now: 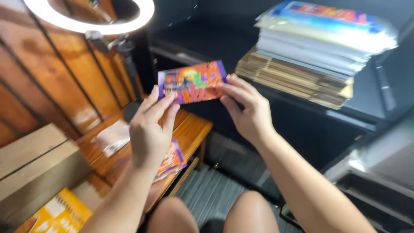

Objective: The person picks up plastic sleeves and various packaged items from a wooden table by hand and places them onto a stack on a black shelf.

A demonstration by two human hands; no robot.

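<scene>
Both hands pinch a flat orange-and-purple printed card packet (192,82) by its ends — left hand (148,129) at the left edge, right hand (248,110) at the right — raised above the wooden counter (196,129), near a tall stack of flat cardboard sheets (293,77)

Card (192,82) between hands, above table (194,129)

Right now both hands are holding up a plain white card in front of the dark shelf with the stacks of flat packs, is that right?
Not quite: the head view shows the card is colourful, orange and purple, not plain white. The left hand and right hand do hold it up before the dark shelf with the stacked flat packs.
</scene>
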